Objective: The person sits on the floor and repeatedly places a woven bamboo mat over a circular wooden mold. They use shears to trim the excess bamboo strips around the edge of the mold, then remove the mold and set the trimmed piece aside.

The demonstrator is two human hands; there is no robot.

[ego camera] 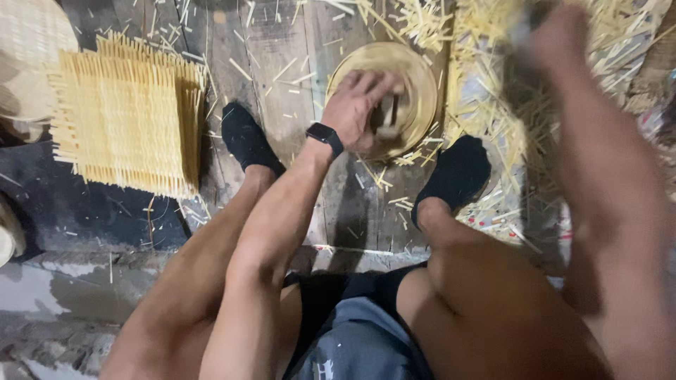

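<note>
Left hand (pixel 355 109) pressing into round woven basket (pixel 415 77), dark tool (pixel 386 116) inside

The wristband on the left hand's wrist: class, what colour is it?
Black; the wristband shows clearly in the head view, just behind the left hand.

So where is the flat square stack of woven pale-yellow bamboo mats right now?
In the head view, the stack of woven pale-yellow bamboo mats lies upper left on the dark plank floor, left of the black shoe.

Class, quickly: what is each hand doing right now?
Left hand: closed on a small dark piece atop the round woven bowl.
Right hand: raised, blurred; grip cannot be told.
</note>
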